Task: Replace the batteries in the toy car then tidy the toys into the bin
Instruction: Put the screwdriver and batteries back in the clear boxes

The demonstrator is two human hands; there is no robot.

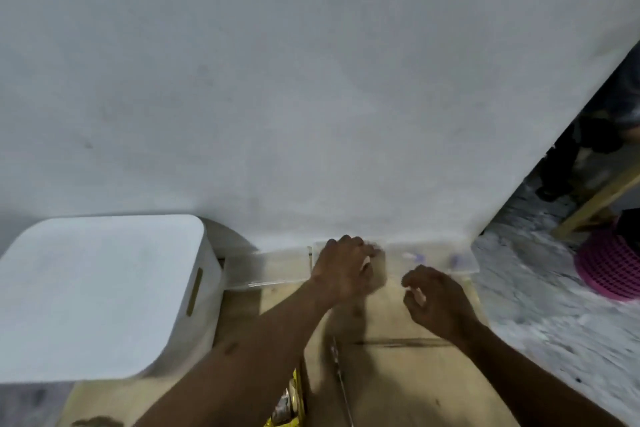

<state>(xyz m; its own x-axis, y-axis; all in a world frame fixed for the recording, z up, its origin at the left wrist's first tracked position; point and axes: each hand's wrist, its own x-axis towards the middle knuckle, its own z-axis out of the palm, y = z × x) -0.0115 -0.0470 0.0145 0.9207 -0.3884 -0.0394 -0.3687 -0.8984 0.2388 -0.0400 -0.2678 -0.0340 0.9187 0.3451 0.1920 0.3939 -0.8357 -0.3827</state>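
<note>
Seemingly, the left hand (346, 267) curls its fingers around the clear box (398, 253), while the right hand (434, 300), just beside the box, is loosely curled and empty. Better to steady the box with both hands before lifting. Left of the box stands one white bin (97, 288), to its right one pink basket (609, 270). One yellow thing (296, 399) lies nearer the person; whether it is the toy car, I cannot tell.

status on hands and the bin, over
Left hand on clear box at the wall, grip blurred. Right hand loosely curled, seems empty. White bin at left, closed. Toy car not in view.
</note>
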